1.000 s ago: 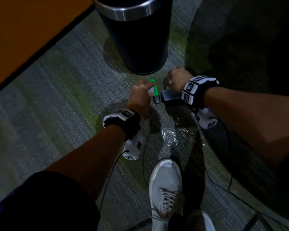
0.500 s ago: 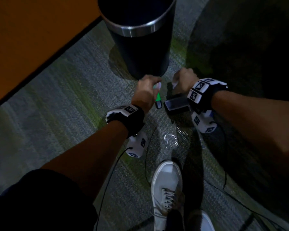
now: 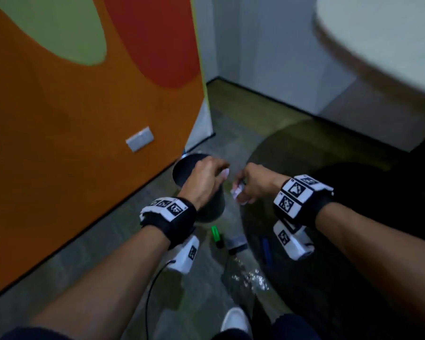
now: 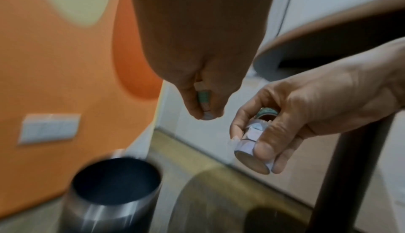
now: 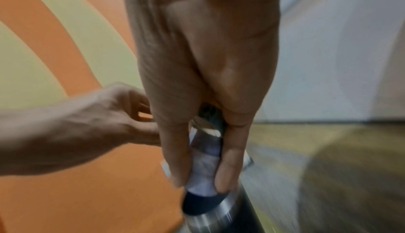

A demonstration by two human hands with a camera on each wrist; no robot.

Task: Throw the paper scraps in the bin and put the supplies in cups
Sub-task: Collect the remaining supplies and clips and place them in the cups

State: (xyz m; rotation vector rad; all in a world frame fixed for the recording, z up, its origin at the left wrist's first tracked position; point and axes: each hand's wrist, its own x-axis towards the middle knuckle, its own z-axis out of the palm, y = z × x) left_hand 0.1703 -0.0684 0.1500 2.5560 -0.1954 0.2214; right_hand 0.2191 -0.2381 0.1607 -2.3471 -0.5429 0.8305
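Observation:
My right hand (image 3: 239,192) grips a stack of pale patterned tape rolls (image 4: 252,141) between thumb and fingers, held just right of the bin's mouth; the tape rolls (image 5: 206,158) sit lengthwise between my fingers. My left hand (image 3: 221,171) hovers over the black bin with a steel rim (image 3: 189,165) and pinches a small green-banded item (image 4: 203,98), too blurred to name. On the carpet below lie a green highlighter (image 3: 215,233), a dark blocky object (image 3: 236,242) and a blue pen (image 3: 265,246).
An orange patterned wall panel (image 3: 84,119) stands close on the left. A round white table (image 3: 378,33) overhangs at the upper right, its dark leg (image 4: 350,167) beside my right hand. Crumpled clear plastic (image 3: 250,278) lies near my white shoe (image 3: 234,320).
Both hands have lifted from the floor to the height of the bin's mouth, and my head has tilted up. The highlighter and the dark object stay on the carpet.

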